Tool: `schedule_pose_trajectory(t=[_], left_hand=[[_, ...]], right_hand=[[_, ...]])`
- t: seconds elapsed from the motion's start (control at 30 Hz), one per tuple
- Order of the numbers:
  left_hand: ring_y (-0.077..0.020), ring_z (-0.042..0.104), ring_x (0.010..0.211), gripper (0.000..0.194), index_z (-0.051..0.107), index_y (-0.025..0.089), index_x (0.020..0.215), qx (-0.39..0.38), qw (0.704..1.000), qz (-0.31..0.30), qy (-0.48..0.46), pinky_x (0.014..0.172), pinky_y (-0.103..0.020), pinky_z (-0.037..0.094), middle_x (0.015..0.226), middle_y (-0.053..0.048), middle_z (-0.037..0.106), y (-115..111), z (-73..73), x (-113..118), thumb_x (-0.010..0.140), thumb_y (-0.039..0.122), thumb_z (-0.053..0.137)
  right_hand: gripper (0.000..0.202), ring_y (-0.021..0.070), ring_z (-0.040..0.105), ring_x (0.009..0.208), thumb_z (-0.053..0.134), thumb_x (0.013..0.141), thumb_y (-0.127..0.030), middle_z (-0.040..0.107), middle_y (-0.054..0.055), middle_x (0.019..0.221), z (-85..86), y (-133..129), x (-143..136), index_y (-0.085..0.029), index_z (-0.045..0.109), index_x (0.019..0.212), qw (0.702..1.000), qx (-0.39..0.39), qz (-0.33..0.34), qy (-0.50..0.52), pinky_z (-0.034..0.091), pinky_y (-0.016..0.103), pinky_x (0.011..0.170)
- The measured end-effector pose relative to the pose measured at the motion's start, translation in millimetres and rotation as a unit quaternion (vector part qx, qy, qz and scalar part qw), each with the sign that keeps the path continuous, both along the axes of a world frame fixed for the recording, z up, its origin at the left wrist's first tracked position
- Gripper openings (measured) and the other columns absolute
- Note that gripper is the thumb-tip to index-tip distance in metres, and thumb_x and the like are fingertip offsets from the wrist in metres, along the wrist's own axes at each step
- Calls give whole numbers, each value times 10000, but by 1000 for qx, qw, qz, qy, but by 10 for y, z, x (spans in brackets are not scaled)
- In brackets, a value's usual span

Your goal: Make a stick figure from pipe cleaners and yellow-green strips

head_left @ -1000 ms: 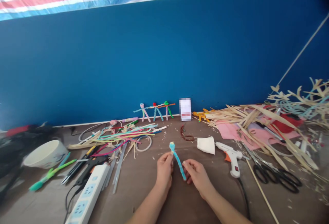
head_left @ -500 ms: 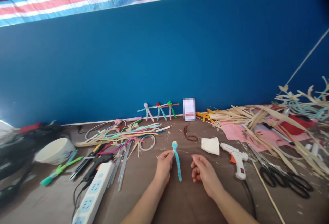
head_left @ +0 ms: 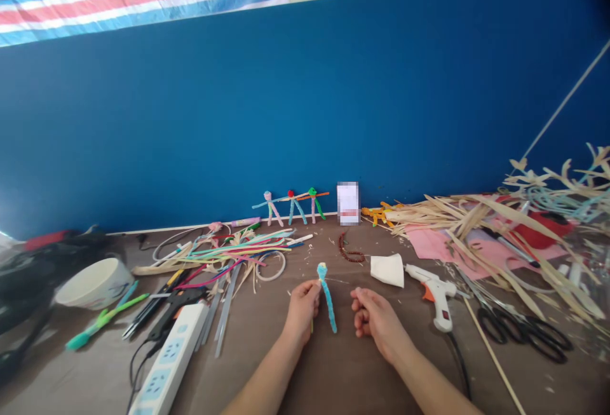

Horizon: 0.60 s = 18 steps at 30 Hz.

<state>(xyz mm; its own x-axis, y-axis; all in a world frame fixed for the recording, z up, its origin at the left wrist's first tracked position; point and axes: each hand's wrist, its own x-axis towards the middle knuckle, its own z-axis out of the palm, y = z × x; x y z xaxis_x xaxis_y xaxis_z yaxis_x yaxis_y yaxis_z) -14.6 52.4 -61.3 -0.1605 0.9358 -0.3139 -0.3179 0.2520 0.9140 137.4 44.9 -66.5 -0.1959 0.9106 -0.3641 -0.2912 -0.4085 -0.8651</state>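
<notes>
My left hand (head_left: pixel 304 307) is closed in a pinch on a small blue pipe-cleaner figure (head_left: pixel 328 300). The figure has a looped head with a pale bit at its top and one long leg hanging down; a yellowish end shows below my fingers. To its right, my right hand (head_left: pixel 374 314) is apart from it, thumb and fingertips pressed together. A fine strand runs from the figure toward that hand. Whatever those fingertips hold, if anything, is too small to make out.
Three pipe-cleaner figures (head_left: pixel 291 206) stand against the blue partition (head_left: pixel 305 97). Pipe cleaners and strips (head_left: pixel 229 246), a bowl (head_left: pixel 95 283) and a power strip (head_left: pixel 164 361) lie left. Right are a white cup (head_left: pixel 387 271), glue gun (head_left: pixel 436 294), black-handled scissors (head_left: pixel 524 332) and dried husks (head_left: pixel 457 218).
The view has shifted slightly. My hands keep nearly the same pose, with the blue figure still in my left hand.
</notes>
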Motion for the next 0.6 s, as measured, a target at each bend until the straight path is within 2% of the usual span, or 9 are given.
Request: schedule_pose_trajectory(t=[0.17, 0.3, 0.37, 0.43, 0.5, 0.6], left_hand=[[-21, 153, 354, 310, 583, 118, 664, -9, 1000, 0, 25, 364, -173, 74, 404, 107, 221, 1, -8, -7, 561, 407, 627], [-28, 162, 368, 252, 602, 114, 659, -5, 998, 2, 61, 377, -179, 103, 403, 96, 251, -18, -16, 26, 600, 359, 605], [-35, 176, 372, 238, 601, 122, 654, 10, 996, -16, 86, 386, -183, 135, 408, 89, 267, -37, -30, 32, 632, 359, 582], [-48, 212, 379, 250, 597, 132, 630, 35, 988, -58, 139, 400, -189, 175, 413, 76, 288, -64, -37, 21, 675, 372, 542], [-70, 289, 406, 290, 589, 141, 581, 74, 966, -108, 224, 427, -197, 229, 434, 50, 342, -102, -17, -11, 719, 378, 494], [-128, 446, 548, 293, 613, 158, 594, 158, 898, -157, 380, 532, -222, 328, 553, -14, 485, -171, 88, -105, 756, 343, 453]], right_hand=[[333, 39, 437, 419, 548, 681, -484, 455, -27, 708, 20, -8, 5, -182, 508, 815, 1000, 10, -4, -5, 375, 178, 339], [349, 47, 456, 445, 570, 683, -423, 470, -8, 756, 50, -13, 2, -198, 506, 942, 1000, 11, -12, -25, 383, 181, 343], [369, 53, 459, 451, 582, 677, -382, 479, -8, 739, 65, -16, -4, -200, 497, 987, 999, 15, -9, -38, 381, 179, 342], [341, 50, 443, 433, 593, 662, -341, 481, -18, 693, 70, -21, -12, -182, 518, 953, 998, 20, 8, -52, 373, 177, 337], [276, 42, 418, 398, 590, 648, -303, 472, -32, 637, 63, -24, -20, -158, 542, 878, 997, 21, 26, -64, 363, 175, 328], [228, 35, 398, 360, 567, 640, -281, 460, -46, 591, 38, -23, -30, -145, 549, 821, 997, 15, 23, -69, 341, 172, 309]])
